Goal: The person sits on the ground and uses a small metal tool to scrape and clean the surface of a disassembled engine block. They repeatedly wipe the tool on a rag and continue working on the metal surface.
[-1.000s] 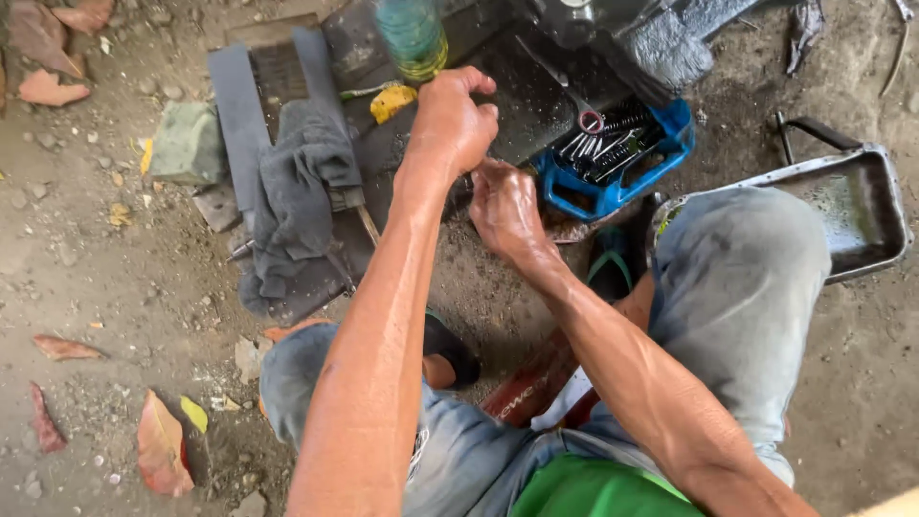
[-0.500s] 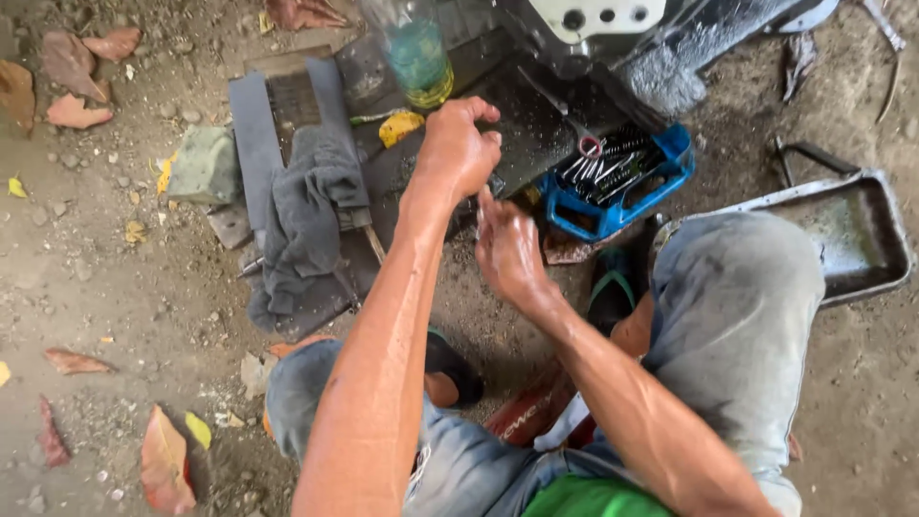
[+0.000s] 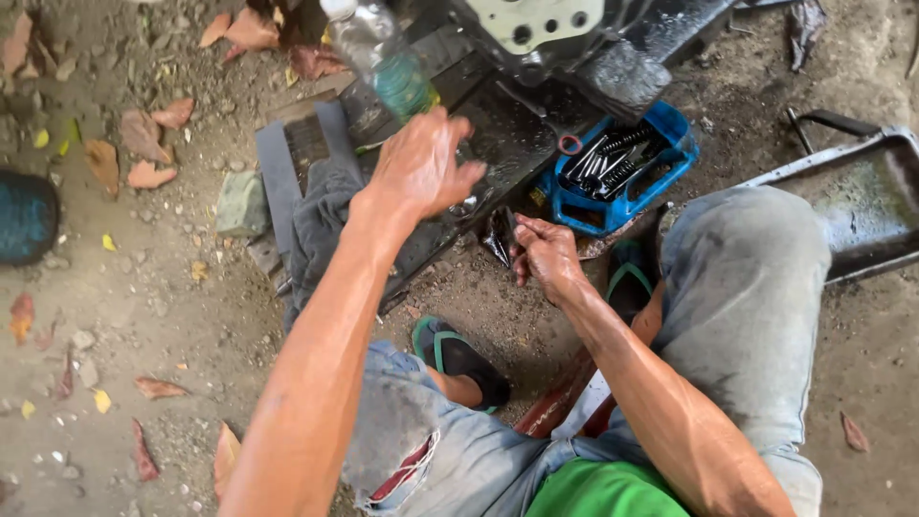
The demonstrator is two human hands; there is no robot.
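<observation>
Head view, left hand: the left hand (image 3: 419,165) is raised over the dark metal plate (image 3: 498,144), fingers loosely spread and holding nothing; it hovers just below the clear plastic bottle (image 3: 383,62) with green liquid, the nearest thing to it.

Head view, right hand: the right hand (image 3: 546,254) sits low by the plate's near edge, fingers curled narrow around a small dark greasy part (image 3: 500,235), pinched so that it hangs clear of the dirt.

Head view, part location: the part lies between the plate and the person's sandalled foot (image 3: 459,359), just beside the blue tray.

Head view, tools: the blue tray (image 3: 670,134) of sockets and metal bits stands near the right hand, probably kept within reach of the crouched person.

Head view, surroundings: a grey rag (image 3: 321,215) is draped on the plate's left end; a metal pan (image 3: 862,206) lies beside the right knee; dry leaves are scattered over the ground (image 3: 115,316).

Change from earlier frames: the left hand, previously a closed fist above the plate, has opened; the right hand has dropped nearer the ground; the camera has shifted, bringing the bottle and engine casing (image 3: 546,29) closer to the top edge.
</observation>
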